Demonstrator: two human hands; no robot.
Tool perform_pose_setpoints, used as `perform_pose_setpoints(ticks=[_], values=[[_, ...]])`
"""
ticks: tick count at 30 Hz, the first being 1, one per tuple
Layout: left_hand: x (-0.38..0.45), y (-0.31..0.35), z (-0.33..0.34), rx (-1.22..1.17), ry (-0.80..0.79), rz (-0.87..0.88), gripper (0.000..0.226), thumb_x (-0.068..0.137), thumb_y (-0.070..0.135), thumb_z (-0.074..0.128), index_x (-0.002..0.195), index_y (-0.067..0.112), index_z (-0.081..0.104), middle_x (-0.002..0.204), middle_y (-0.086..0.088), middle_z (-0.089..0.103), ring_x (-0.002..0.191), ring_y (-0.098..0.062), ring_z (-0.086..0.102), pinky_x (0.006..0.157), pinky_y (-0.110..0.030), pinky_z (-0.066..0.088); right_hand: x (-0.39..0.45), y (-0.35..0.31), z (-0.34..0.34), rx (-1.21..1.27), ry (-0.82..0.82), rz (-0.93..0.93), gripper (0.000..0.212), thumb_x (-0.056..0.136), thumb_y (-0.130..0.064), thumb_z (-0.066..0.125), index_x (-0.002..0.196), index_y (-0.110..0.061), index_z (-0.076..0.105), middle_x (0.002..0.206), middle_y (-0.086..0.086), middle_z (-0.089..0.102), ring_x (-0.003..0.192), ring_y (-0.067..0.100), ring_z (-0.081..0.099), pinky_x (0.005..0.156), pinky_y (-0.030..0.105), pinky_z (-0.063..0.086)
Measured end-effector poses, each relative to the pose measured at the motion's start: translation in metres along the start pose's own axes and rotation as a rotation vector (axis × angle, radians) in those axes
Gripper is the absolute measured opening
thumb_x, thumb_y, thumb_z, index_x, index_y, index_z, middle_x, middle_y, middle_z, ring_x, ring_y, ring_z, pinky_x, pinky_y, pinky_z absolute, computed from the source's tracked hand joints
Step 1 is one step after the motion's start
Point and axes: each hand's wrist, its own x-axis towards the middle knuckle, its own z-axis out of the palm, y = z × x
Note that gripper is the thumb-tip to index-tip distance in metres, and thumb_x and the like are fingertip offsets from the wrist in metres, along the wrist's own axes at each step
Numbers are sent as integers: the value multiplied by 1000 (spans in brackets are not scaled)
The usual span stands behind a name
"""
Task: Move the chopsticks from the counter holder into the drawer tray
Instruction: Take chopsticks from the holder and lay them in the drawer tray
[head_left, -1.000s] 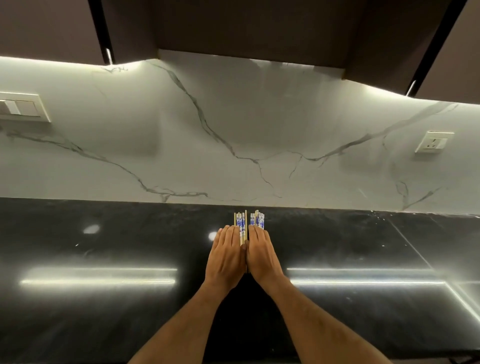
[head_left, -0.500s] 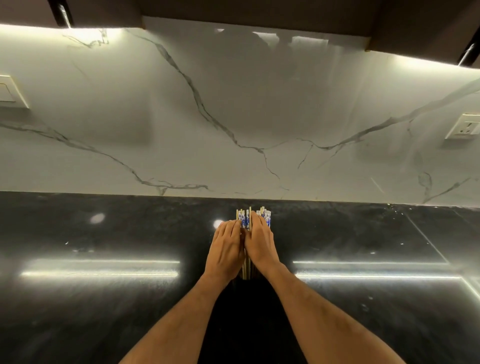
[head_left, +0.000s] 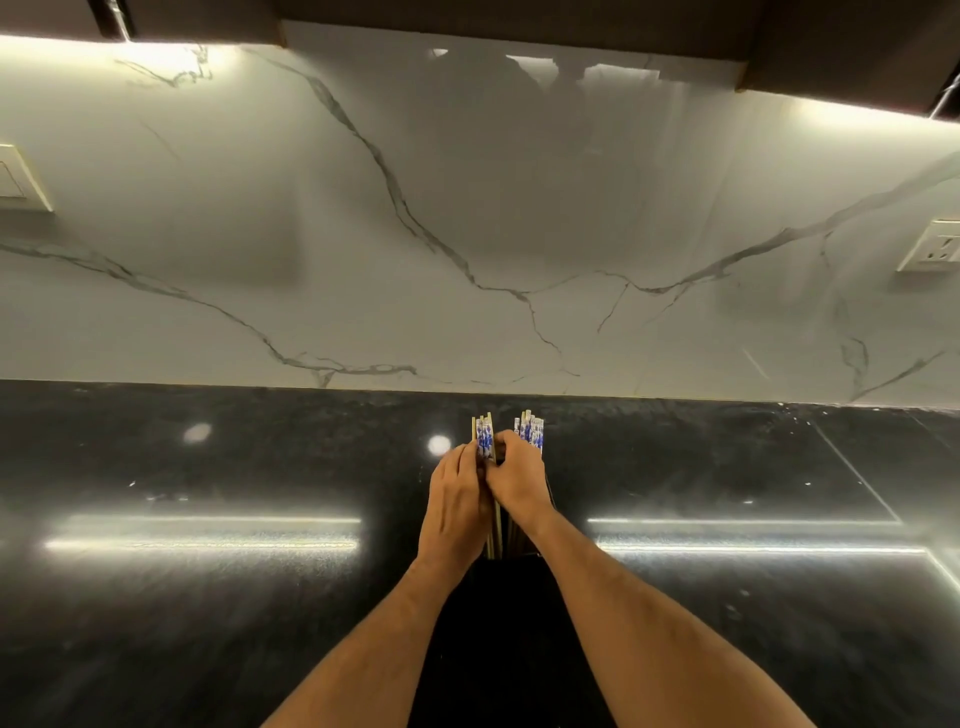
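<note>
Head view?
— Both hands on chopsticks (head_left: 485, 441) over the black counter (head_left: 208, 597). Left hand (head_left: 454, 506) and right hand (head_left: 517, 486) have fingers clamped around the bundle.
— Holder?
— Dark holder (head_left: 511, 587) directly below the chopsticks.

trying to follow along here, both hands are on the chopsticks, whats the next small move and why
Probably lift the chopsticks straight up: both the left hand and right hand are closed around them, and their lower ends are still down in the dark holder.
</note>
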Motion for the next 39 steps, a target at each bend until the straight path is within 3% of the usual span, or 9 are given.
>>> perform_pose_setpoints(ticks=[7, 15, 25, 29, 35, 39], values=[[-4, -3, 4, 14, 4, -7, 44, 100, 16, 54, 143, 9, 48, 139, -7, 57, 128, -17, 53, 115, -37, 40, -3, 0, 8, 37, 116, -23, 14, 90, -11, 74, 104, -9, 72, 96, 5, 74, 87, 13, 69, 86, 29, 59], [-7, -2, 5, 40, 40, 24, 51, 93, 9, 68, 141, 5, 51, 136, -11, 60, 128, -19, 55, 114, -36, 43, -1, -2, 3, 8, 41, -2, 13, 92, -7, 71, 104, -7, 68, 96, 7, 72, 85, 12, 64, 85, 29, 58], [-7, 1, 6, 74, 36, 51, 50, 93, 12, 64, 141, 5, 51, 137, -9, 60, 128, -19, 56, 113, -39, 45, 0, -2, -7, -74, -41, 10, 15, 91, 0, 66, 103, -8, 69, 97, 7, 72, 83, 12, 62, 78, 21, 52], [-7, 2, 6, 64, 54, 41, 52, 92, 17, 61, 141, 6, 49, 138, -8, 59, 128, -17, 54, 114, -37, 43, -2, -4, -8, -68, -46, 35, 14, 93, 3, 62, 102, -5, 68, 92, 7, 69, 81, 11, 60, 66, 12, 46], [-7, 9, 4, 41, 74, 20, 59, 89, 10, 73, 142, 4, 47, 139, -12, 57, 132, -21, 53, 112, -41, 46, -10, -8, -9, -34, 32, 97, 13, 97, -2, 61, 110, -3, 65, 99, 7, 67, 84, 13, 58, 76, 22, 49], [-3, 13, 0, -45, 112, -36, 51, 96, 20, 64, 142, 6, 48, 136, -8, 57, 127, -17, 55, 106, -39, 51, -12, -13, -19, 100, 103, 118, 8, 97, -5, 62, 104, -4, 66, 99, 9, 71, 85, 15, 68, 70, 19, 53]])
